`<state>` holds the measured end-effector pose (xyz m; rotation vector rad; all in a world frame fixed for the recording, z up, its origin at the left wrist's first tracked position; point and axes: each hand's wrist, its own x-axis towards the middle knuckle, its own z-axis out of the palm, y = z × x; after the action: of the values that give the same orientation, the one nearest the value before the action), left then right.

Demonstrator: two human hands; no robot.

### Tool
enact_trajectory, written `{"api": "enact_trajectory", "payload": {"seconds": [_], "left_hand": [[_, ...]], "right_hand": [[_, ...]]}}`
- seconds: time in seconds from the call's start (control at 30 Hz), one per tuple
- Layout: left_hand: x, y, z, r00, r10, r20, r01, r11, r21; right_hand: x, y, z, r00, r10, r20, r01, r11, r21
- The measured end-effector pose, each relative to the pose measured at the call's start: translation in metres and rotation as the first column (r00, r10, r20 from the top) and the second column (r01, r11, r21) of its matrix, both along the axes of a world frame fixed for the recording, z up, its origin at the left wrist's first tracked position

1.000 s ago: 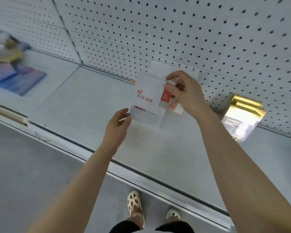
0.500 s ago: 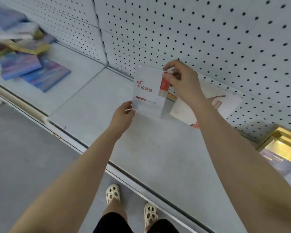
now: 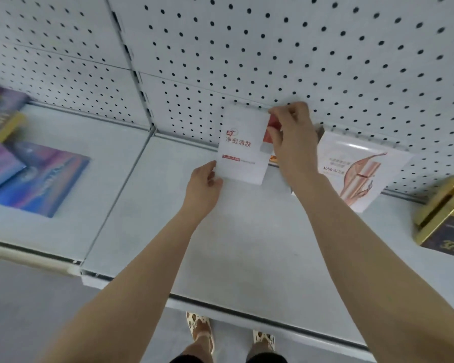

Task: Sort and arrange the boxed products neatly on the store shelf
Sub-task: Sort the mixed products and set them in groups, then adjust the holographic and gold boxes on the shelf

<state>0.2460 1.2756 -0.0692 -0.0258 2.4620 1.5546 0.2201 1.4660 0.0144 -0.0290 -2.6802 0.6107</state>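
Note:
A white box with red print [image 3: 243, 145] stands upright on the grey shelf [image 3: 236, 231], close to the pegboard back wall. My right hand [image 3: 291, 137] grips its upper right corner, fingers curled over the red side panel. My left hand [image 3: 203, 183] pinches the box's lower left corner. To the right, a white box with a pink bottle picture [image 3: 357, 169] leans against the back wall. Part of it is hidden behind my right wrist.
A gold and black box [image 3: 443, 218] lies at the far right of the shelf. Blue-purple boxes [image 3: 34, 179] and a gold-trimmed box [image 3: 3, 121] lie on the left shelf section. The pegboard wall [image 3: 273, 48] rises behind. My feet stand on grey floor below the shelf edge.
The view has swung left, so the pink-bottle box and the gold box show more fully at the right. Both hands keep their hold on the white box, which stands a little closer to the back wall.

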Motion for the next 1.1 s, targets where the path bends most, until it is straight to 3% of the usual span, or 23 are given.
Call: {"api": "enact_trajectory", "payload": {"seconds": [0.23, 0.37, 0.53, 0.8, 1.1], "left_hand": [[-0.004, -0.011, -0.007, 0.998, -0.056, -0.015, 0.056, 0.998, 0.023], [-0.004, -0.016, -0.005, 0.998, -0.051, 0.037, 0.051, 0.998, 0.021], [0.02, -0.035, 0.011, 1.0, 0.03, 0.007, -0.03, 0.999, 0.038], [0.111, -0.116, 0.027, 0.947, 0.294, -0.133, -0.296, 0.955, 0.007], [0.213, -0.256, 0.014, 0.805, 0.584, -0.108, -0.592, 0.803, -0.069]], "right_hand": [[0.001, -0.013, -0.005, 0.995, -0.099, -0.028, 0.101, 0.988, 0.117], [0.004, -0.012, -0.002, 0.996, -0.079, 0.046, 0.073, 0.989, 0.128], [0.034, -0.021, 0.0, 0.992, -0.076, -0.098, 0.088, 0.989, 0.12], [0.117, -0.098, -0.047, 0.969, 0.224, 0.102, -0.203, 0.962, -0.182], [0.155, -0.261, -0.073, 0.802, 0.554, 0.224, -0.51, 0.83, -0.224]]}}
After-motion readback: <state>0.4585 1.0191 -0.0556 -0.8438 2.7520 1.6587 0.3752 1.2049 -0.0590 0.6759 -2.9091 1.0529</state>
